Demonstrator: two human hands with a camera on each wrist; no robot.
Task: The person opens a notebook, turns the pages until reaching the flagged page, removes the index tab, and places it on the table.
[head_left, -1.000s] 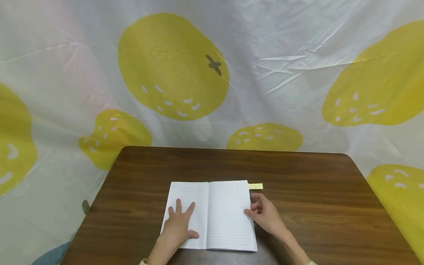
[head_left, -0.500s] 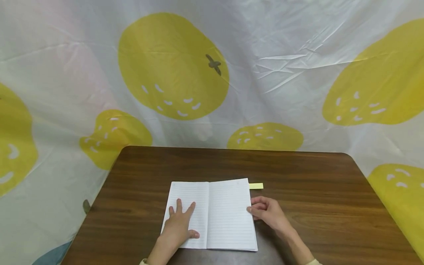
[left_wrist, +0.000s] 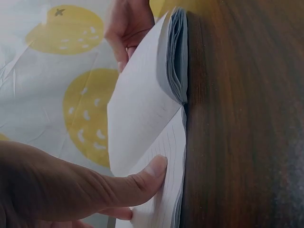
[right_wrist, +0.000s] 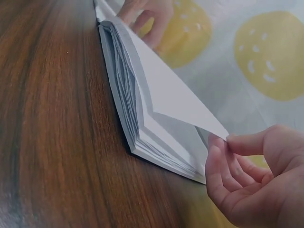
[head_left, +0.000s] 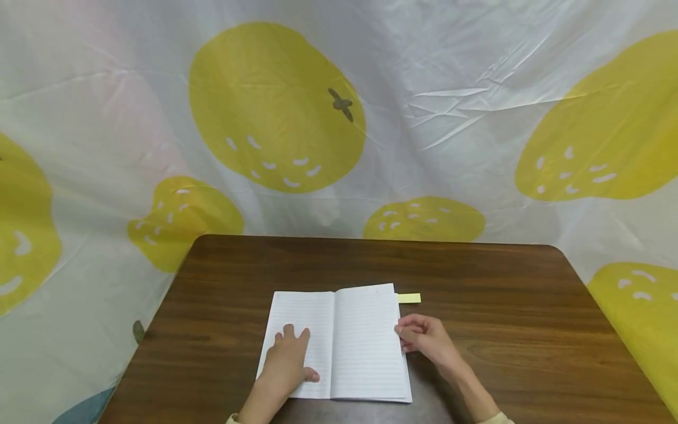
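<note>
An open lined notebook (head_left: 360,347) lies on the brown wooden table (head_left: 492,282). My left hand (head_left: 290,353) rests flat on its left page, and the thumb (left_wrist: 152,173) presses the paper down. At the notebook's right edge, my right hand (head_left: 409,335) pinches the top page (right_wrist: 175,95) between thumb and fingers (right_wrist: 223,159). That page is raised off the stack below it. In the right wrist view my left hand (right_wrist: 149,14) shows at the notebook's far side.
A small yellow sticky note (head_left: 409,298) lies on the table at the notebook's upper right corner. A white sheet with yellow fruit prints (head_left: 275,106) hangs behind and around the table. Bare wood (head_left: 529,353) stretches to the right of my hand.
My right hand took hold of the right page's edge and lifted it slightly. My left hand's fingers drew in a little on the left page.
</note>
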